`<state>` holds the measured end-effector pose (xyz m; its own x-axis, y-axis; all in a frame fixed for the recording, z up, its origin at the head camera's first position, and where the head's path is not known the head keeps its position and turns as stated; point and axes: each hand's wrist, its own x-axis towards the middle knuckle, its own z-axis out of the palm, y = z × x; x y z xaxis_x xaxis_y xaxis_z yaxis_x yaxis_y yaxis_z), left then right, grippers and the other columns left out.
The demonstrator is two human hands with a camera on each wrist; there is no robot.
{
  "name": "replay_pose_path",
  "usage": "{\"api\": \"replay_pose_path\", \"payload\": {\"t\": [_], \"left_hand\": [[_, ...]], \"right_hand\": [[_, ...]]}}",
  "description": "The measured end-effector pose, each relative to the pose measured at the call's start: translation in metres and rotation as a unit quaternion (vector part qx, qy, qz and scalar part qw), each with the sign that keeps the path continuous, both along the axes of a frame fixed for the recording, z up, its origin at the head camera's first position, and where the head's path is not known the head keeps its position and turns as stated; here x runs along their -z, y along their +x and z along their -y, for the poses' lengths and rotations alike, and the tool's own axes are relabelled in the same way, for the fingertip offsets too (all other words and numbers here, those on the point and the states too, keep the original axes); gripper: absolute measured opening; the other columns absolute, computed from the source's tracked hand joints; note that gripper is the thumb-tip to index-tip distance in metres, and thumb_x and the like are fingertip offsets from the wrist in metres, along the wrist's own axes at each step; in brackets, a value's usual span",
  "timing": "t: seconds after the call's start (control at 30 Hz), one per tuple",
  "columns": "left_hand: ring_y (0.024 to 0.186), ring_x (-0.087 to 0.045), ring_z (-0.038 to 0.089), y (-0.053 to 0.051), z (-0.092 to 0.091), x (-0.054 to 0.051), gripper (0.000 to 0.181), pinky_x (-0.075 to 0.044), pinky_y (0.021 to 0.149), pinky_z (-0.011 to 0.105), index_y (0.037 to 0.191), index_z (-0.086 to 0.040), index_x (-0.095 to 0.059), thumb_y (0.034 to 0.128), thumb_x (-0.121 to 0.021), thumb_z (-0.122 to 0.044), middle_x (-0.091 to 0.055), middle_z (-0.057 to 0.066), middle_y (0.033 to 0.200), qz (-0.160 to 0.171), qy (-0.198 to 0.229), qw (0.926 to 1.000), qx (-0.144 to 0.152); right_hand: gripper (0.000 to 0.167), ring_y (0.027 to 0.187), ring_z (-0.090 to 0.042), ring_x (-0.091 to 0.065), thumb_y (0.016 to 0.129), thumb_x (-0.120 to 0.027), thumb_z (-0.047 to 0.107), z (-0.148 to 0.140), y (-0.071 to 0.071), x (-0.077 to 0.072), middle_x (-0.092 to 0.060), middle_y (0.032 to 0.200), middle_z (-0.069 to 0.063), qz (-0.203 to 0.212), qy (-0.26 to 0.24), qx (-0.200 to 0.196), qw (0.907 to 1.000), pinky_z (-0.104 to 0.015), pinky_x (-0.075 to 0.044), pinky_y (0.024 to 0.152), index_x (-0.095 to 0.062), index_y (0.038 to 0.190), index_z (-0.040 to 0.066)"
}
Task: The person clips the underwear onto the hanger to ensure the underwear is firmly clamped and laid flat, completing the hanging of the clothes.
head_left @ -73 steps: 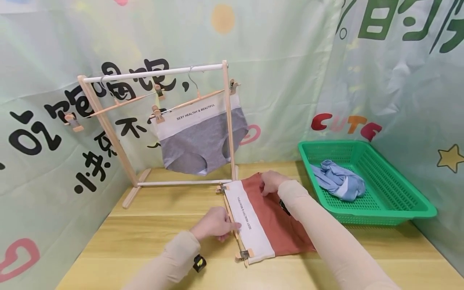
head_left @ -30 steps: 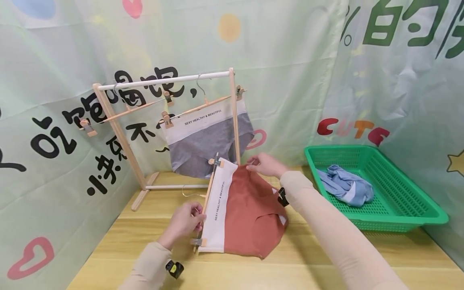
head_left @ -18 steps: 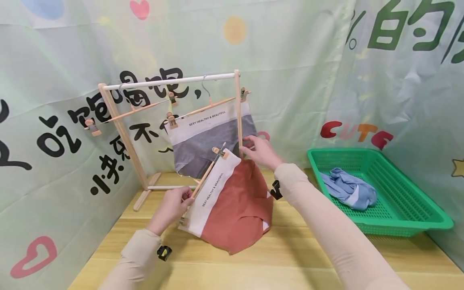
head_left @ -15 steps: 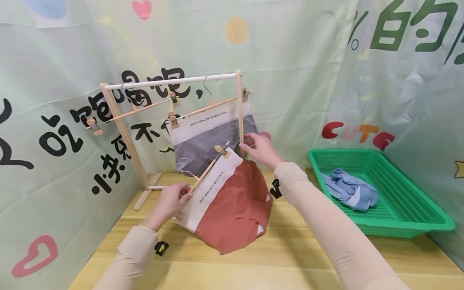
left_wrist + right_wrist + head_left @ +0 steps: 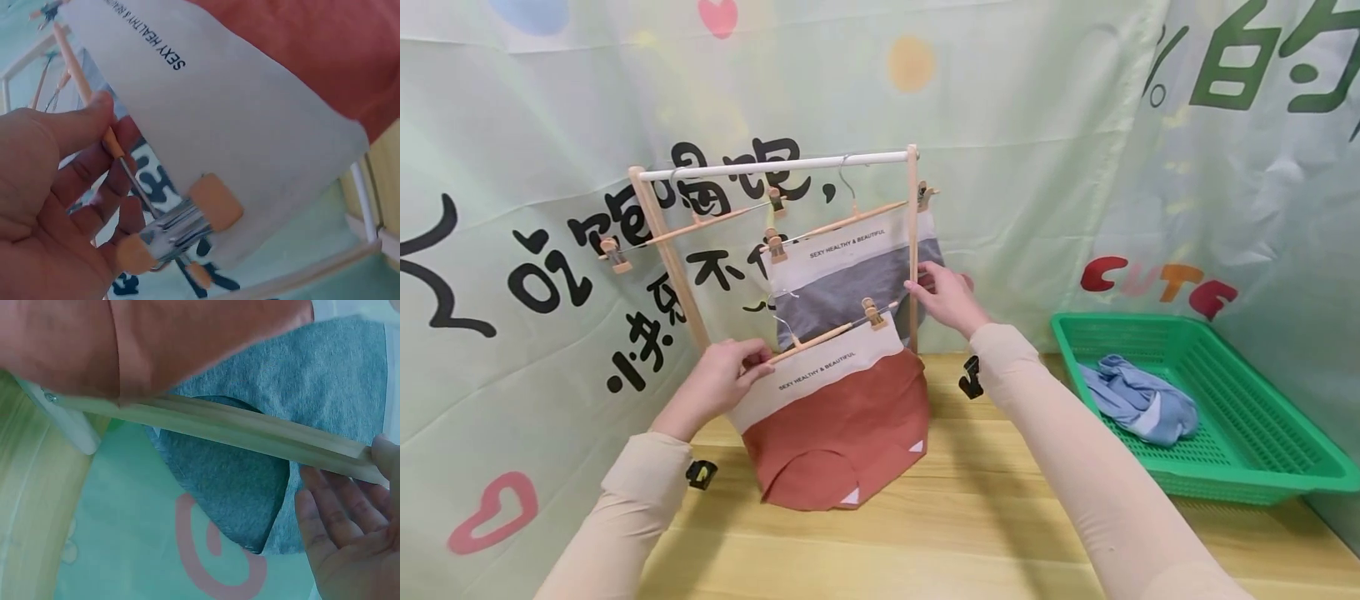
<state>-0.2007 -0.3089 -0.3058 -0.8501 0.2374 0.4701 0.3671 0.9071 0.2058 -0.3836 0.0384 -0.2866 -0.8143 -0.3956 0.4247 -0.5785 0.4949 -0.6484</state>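
My left hand [image 5: 724, 379] grips the wooden bar of a clip hanger [image 5: 822, 338] near its left end. Rust-red underpants [image 5: 846, 417] with a white waistband hang from it, tilted, in front of the drying rack [image 5: 737, 169]. In the left wrist view, thumb and fingers pinch the bar beside a metal clip [image 5: 181, 228] on the waistband. The right hand [image 5: 952, 298] holds the rack's right post; in the right wrist view, the thumb is on one side of this post [image 5: 250, 431] and the fingers on the other. Behind it hang grey underpants [image 5: 846, 283] on another hanger.
Another clip hanger [image 5: 700, 223] hangs bare at the rack's left. On the right, a green basket [image 5: 1262, 479] holds crumpled blue cloth [image 5: 1142, 400]. A printed curtain [image 5: 1015, 167] stands behind the wooden table [image 5: 880, 550].
The left hand has lifted the hanger with the rust-red underpants off the table and turned it nearly level, towards the rack. The right hand left the cloth and took hold of the rack post.
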Motion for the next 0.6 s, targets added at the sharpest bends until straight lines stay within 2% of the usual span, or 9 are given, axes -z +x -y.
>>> {"api": "replay_pose_path", "payload": {"t": [0.2, 0.37, 0.5, 0.6], "left_hand": [[0.079, -0.064, 0.013, 0.007, 0.019, -0.016, 0.005, -0.054, 0.072, 0.031, 0.095, -0.014, -0.074, 0.0991, -0.077, -0.015, -0.075, 0.0, 0.086, 0.023, 0.021, 0.9995, 0.004], [0.078, -0.066, 0.011, 0.016, 0.034, -0.033, 0.004, -0.056, 0.071, 0.025, 0.097, -0.012, -0.078, 0.0978, -0.08, -0.016, -0.078, 0.001, 0.087, 0.027, 0.034, 0.9991, -0.002], [0.075, -0.065, 0.006, 0.027, 0.045, -0.046, 0.006, -0.054, 0.068, 0.021, 0.099, -0.013, -0.083, 0.0941, -0.084, -0.016, -0.081, 0.002, 0.088, 0.011, 0.034, 0.9992, -0.015], [0.071, -0.061, 0.0, 0.036, 0.055, -0.052, 0.009, -0.05, 0.063, 0.018, 0.1, -0.015, -0.085, 0.0909, -0.087, -0.016, -0.083, 0.002, 0.089, -0.017, 0.027, 0.9992, -0.023]], "right_hand": [[0.042, 0.121, -0.039, -0.072, 0.111, -0.062, 0.025, 0.0, -0.001, 0.002, -0.072, 0.131, -0.025, 0.032, -0.023, -0.007, 0.9992, -0.047, -0.066, 0.088, -0.058, 0.143, 0.0], [0.044, 0.123, -0.039, -0.071, 0.111, -0.061, 0.027, -0.001, -0.001, 0.002, -0.07, 0.135, -0.024, 0.046, -0.028, -0.008, 0.9985, -0.048, -0.065, 0.09, -0.056, 0.146, 0.001], [0.045, 0.123, -0.038, -0.071, 0.112, -0.06, 0.028, 0.0, -0.001, 0.002, -0.07, 0.136, -0.024, 0.049, -0.028, -0.009, 0.9984, -0.048, -0.065, 0.093, -0.055, 0.147, 0.001], [0.044, 0.123, -0.038, -0.071, 0.112, -0.059, 0.028, 0.001, -0.001, 0.003, -0.07, 0.136, -0.024, 0.046, -0.025, -0.008, 0.9986, -0.049, -0.064, 0.092, -0.055, 0.147, 0.001]]}}
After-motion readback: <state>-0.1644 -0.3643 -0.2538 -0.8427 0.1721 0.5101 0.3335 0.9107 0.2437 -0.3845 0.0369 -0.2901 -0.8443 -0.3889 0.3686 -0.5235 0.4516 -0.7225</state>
